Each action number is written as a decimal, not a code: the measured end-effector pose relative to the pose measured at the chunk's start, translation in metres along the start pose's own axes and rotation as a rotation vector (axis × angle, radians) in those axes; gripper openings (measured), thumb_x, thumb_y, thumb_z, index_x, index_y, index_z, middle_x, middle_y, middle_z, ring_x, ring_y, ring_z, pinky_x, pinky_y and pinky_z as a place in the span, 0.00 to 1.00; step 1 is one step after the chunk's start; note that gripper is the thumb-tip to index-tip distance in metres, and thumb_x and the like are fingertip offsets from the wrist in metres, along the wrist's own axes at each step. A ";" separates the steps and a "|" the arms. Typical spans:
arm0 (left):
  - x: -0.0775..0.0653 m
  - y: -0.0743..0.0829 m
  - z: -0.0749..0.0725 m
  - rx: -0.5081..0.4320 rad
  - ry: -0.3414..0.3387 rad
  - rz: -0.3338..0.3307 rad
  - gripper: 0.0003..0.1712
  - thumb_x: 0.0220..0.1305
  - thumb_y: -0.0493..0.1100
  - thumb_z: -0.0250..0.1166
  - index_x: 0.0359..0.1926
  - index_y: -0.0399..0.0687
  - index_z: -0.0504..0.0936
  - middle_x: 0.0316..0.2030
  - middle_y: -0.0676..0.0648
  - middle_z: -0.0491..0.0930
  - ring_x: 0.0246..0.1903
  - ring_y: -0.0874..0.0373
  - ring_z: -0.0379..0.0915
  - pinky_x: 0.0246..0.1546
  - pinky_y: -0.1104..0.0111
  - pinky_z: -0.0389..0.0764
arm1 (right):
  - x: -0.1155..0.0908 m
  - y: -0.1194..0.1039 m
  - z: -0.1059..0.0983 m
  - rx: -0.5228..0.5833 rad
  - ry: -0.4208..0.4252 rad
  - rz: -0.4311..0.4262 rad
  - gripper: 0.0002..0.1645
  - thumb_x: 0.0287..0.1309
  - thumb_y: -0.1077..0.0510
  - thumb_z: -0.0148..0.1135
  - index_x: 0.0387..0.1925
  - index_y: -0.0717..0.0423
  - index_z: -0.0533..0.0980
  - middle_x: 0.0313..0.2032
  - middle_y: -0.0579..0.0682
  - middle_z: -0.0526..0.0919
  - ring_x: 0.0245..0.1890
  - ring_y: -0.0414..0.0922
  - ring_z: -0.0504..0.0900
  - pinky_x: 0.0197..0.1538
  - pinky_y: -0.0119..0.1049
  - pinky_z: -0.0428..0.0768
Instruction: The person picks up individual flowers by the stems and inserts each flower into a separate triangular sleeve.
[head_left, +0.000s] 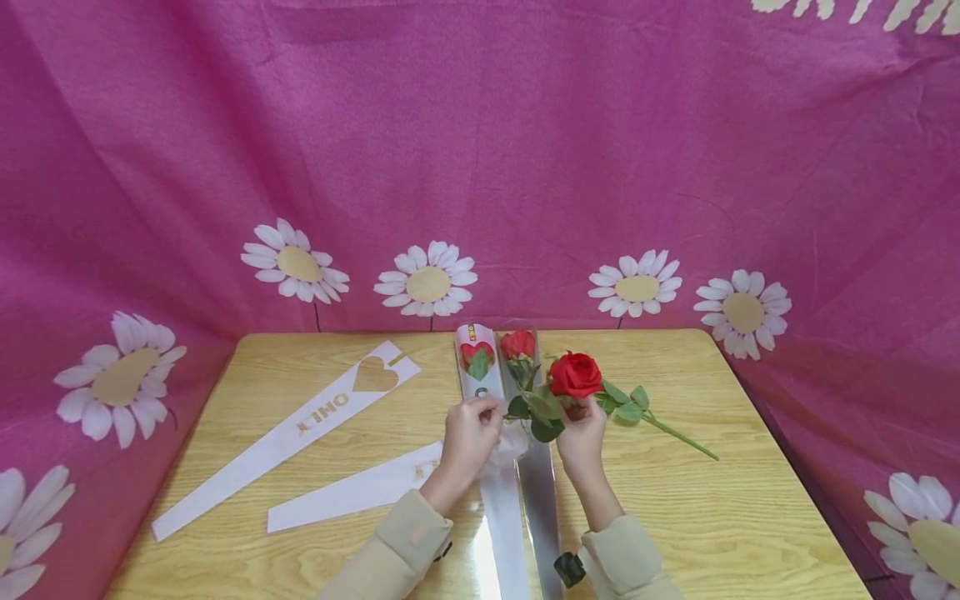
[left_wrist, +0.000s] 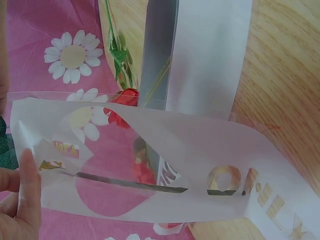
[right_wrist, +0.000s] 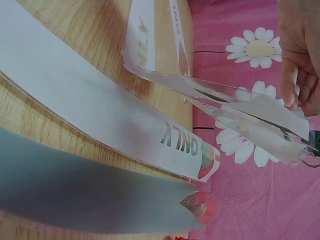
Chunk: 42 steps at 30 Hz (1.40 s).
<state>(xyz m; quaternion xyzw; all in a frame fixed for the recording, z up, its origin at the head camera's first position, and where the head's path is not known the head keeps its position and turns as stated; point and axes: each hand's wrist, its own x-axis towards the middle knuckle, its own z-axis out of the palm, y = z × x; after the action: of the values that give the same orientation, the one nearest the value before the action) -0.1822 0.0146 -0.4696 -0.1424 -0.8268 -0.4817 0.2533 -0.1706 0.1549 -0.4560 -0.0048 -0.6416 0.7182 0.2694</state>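
My left hand (head_left: 468, 433) pinches the mouth of a clear and white flower sleeve (left_wrist: 115, 200) with a heart cutout and cut letters. The rose's stem (left_wrist: 130, 184) runs inside this sleeve, visible through the heart window. My right hand (head_left: 583, 437) holds the red rose (head_left: 576, 375) just under its bloom, which stands outside the sleeve. Its green leaves (head_left: 543, 406) hang between my two hands. In the right wrist view, the left hand's fingers (right_wrist: 290, 85) are at the sleeve's upper edge.
Beyond my hands lie a white sleeve with a rose (head_left: 476, 354) and a grey sleeve (head_left: 538, 500) with another. On the left are two flat white sleeves (head_left: 262, 454) (head_left: 352, 500). A loose rose stem (head_left: 678, 435) lies at right. Pink cloth (head_left: 525, 167) surrounds the table.
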 end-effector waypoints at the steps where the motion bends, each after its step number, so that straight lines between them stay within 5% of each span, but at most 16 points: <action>1: 0.000 0.000 0.000 -0.001 0.005 0.005 0.07 0.44 0.26 0.60 0.24 0.33 0.84 0.16 0.46 0.77 0.15 0.62 0.69 0.16 0.79 0.69 | 0.000 0.000 0.000 -0.001 -0.008 -0.009 0.13 0.46 0.80 0.54 0.32 0.65 0.75 0.21 0.35 0.78 0.23 0.31 0.75 0.29 0.21 0.75; 5: 0.001 0.001 0.000 -0.007 0.027 0.038 0.06 0.43 0.26 0.61 0.23 0.35 0.84 0.15 0.47 0.77 0.15 0.63 0.68 0.16 0.79 0.69 | 0.001 0.000 0.001 0.003 -0.033 -0.029 0.11 0.46 0.80 0.54 0.33 0.70 0.74 0.22 0.35 0.78 0.23 0.31 0.76 0.30 0.22 0.76; 11: 0.003 0.006 -0.001 -0.024 0.041 0.063 0.08 0.43 0.25 0.60 0.22 0.37 0.83 0.17 0.47 0.78 0.17 0.63 0.69 0.18 0.79 0.70 | -0.001 0.000 0.003 -0.013 -0.028 0.021 0.14 0.45 0.79 0.54 0.28 0.60 0.74 0.19 0.37 0.76 0.21 0.32 0.73 0.27 0.21 0.75; 18: 0.005 0.012 -0.004 -0.044 0.018 0.039 0.09 0.43 0.25 0.58 0.23 0.35 0.84 0.18 0.45 0.78 0.18 0.62 0.69 0.18 0.79 0.70 | -0.007 -0.014 0.008 -0.027 -0.060 0.014 0.05 0.44 0.82 0.49 0.26 0.79 0.70 0.16 0.35 0.74 0.18 0.29 0.71 0.24 0.20 0.71; 24: 0.007 0.017 -0.006 -0.080 -0.001 0.004 0.11 0.44 0.25 0.57 0.27 0.35 0.84 0.18 0.45 0.78 0.17 0.64 0.69 0.17 0.79 0.71 | -0.009 -0.022 0.010 -0.102 -0.061 0.040 0.07 0.41 0.81 0.48 0.17 0.73 0.65 0.13 0.40 0.65 0.16 0.30 0.63 0.21 0.20 0.64; 31: 0.008 0.021 -0.007 -0.086 0.020 0.017 0.10 0.44 0.25 0.58 0.26 0.33 0.84 0.18 0.46 0.77 0.17 0.64 0.68 0.17 0.80 0.69 | -0.005 -0.013 0.007 -0.123 -0.109 0.118 0.12 0.41 0.80 0.54 0.16 0.64 0.67 0.14 0.40 0.67 0.16 0.31 0.65 0.22 0.22 0.67; 36: 0.009 0.022 -0.008 -0.075 0.040 0.035 0.08 0.44 0.24 0.58 0.23 0.34 0.83 0.15 0.47 0.75 0.16 0.65 0.65 0.17 0.82 0.66 | 0.000 0.007 0.000 -0.092 -0.185 0.110 0.06 0.43 0.80 0.57 0.27 0.75 0.71 0.18 0.37 0.74 0.20 0.32 0.71 0.27 0.22 0.72; 42: 0.010 0.024 -0.009 -0.074 0.032 0.028 0.08 0.45 0.25 0.58 0.25 0.33 0.83 0.17 0.46 0.76 0.15 0.64 0.69 0.17 0.82 0.68 | 0.002 0.013 -0.005 -0.119 -0.252 0.087 0.16 0.44 0.77 0.60 0.39 0.80 0.71 0.28 0.42 0.82 0.29 0.33 0.78 0.36 0.25 0.77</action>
<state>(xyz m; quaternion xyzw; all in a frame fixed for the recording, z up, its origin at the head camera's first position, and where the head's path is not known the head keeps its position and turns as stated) -0.1765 0.0191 -0.4427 -0.1554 -0.8022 -0.5107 0.2675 -0.1751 0.1596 -0.4678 0.0417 -0.7109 0.6848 0.1548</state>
